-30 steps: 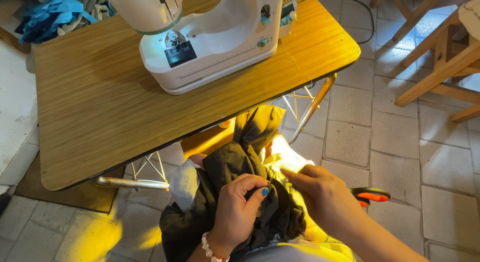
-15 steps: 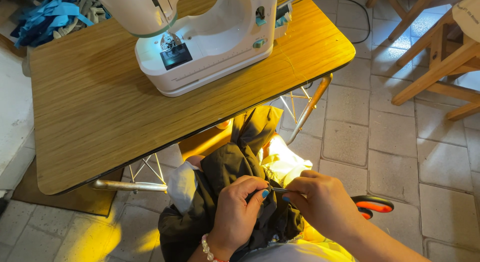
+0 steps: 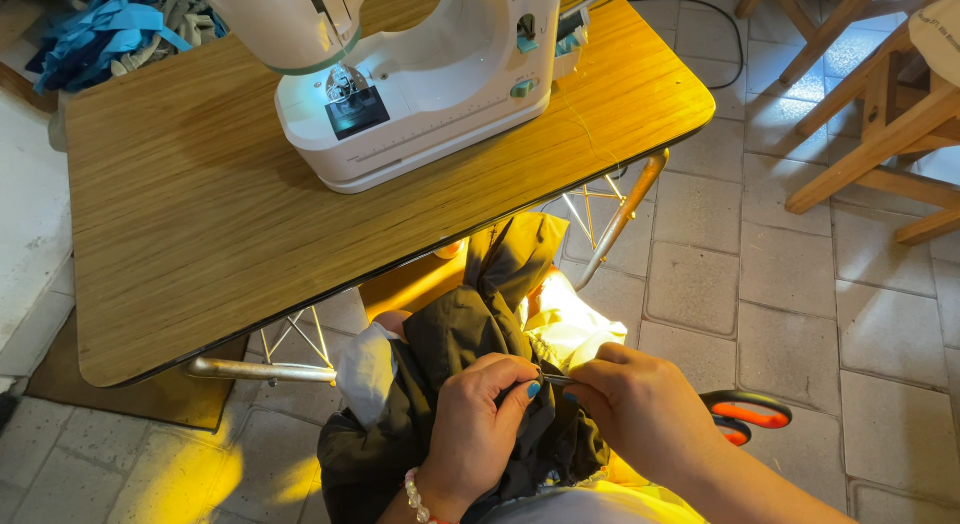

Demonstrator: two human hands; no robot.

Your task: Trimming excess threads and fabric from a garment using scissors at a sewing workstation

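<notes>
A dark olive-black garment (image 3: 460,334) lies bunched on my lap, below the table's edge. My left hand (image 3: 480,424), with blue-painted nails and a bead bracelet, pinches a fold of it. My right hand (image 3: 640,414) is closed round a pair of scissors (image 3: 750,414). Their orange handles stick out behind the hand, and the metal tip meets the fabric at my left fingertips. The blades are mostly hidden under my fingers.
A white sewing machine (image 3: 420,74) stands on a wooden table (image 3: 200,244) with metal legs. Blue and grey cloth scraps (image 3: 100,34) are piled at the far left. Wooden chair frames (image 3: 880,114) stand on the tiled floor at right. Pale cloth (image 3: 575,329) lies under the garment.
My right hand has moved left toward my left hand, so the scissor tip now sits at the pinched fold. The garment stays on my lap.
</notes>
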